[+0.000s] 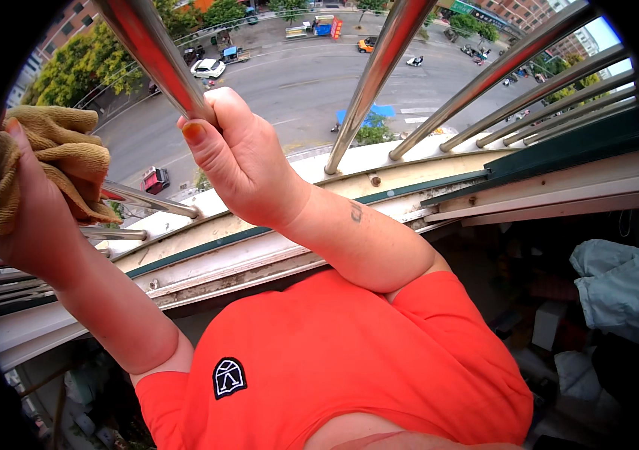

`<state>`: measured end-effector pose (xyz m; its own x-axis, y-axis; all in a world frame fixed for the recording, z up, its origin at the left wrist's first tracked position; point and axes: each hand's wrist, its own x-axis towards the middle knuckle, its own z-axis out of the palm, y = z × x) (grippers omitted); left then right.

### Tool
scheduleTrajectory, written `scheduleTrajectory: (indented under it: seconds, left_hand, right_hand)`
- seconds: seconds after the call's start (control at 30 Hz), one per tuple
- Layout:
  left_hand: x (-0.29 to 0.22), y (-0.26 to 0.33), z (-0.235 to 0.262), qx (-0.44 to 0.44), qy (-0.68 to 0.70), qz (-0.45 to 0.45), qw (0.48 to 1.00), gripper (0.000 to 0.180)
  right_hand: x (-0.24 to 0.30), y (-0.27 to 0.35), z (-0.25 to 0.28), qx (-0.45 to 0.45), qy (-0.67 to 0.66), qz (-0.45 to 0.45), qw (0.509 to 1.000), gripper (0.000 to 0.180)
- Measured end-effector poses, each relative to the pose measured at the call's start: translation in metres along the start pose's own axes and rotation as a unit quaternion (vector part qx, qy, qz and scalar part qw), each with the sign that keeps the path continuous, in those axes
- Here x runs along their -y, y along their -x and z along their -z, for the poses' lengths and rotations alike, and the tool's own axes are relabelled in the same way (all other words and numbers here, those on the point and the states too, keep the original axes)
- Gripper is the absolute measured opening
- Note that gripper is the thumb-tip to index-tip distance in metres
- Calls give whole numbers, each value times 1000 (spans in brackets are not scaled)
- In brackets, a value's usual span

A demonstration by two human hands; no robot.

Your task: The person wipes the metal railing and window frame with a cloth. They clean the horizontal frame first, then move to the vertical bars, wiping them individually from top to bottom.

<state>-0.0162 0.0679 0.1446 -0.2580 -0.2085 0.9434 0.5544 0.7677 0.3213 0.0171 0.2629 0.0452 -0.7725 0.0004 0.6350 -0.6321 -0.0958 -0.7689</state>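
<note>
My left hand [38,217] is closed on a crumpled tan cloth [72,150] at the far left, its thumb pressed on the folds. My right hand [240,161] is wrapped round the lower part of a shiny metal bar [156,56], one of several upright bars of a window guard. The bar's foot is hidden behind this hand. Both arms reach out over the window sill [240,262]. The cloth hangs near the bars on the left, and whether it touches one I cannot tell.
More metal bars [379,82] stand along the outer ledge to the right. A dark green window frame [574,154] lies beside them. Far below is a street [289,82] with a white car [208,68] and trees. Pale cloth bundles [627,285] lie indoors at right.
</note>
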Motion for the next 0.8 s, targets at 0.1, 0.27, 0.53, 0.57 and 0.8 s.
scheduleTrajectory:
  seconds: [0.1, 0.27, 0.53, 0.57, 0.8]
  left_hand:
    - [23, 10, 12, 86, 43, -83, 992, 30]
    - [36, 78, 10, 154, 80, -70, 982, 35]
    - [39, 136, 22, 265, 80, -26, 961, 45]
    - [40, 143, 23, 278, 71, -24, 958, 44]
    - [34, 126, 33, 298, 112, 29, 947, 30]
  right_hand:
    - [-2, 0, -4, -1, -8, 7, 1000, 31]
    - [0, 3, -1, 6, -38, -18, 999, 28]
    - [-4, 1, -3, -1, -8, -4, 1000, 27]
    - [-5, 0, -3, -6, 1, 2, 1000, 29]
    - [-9, -1, -3, -24, 28, 23, 999, 29]
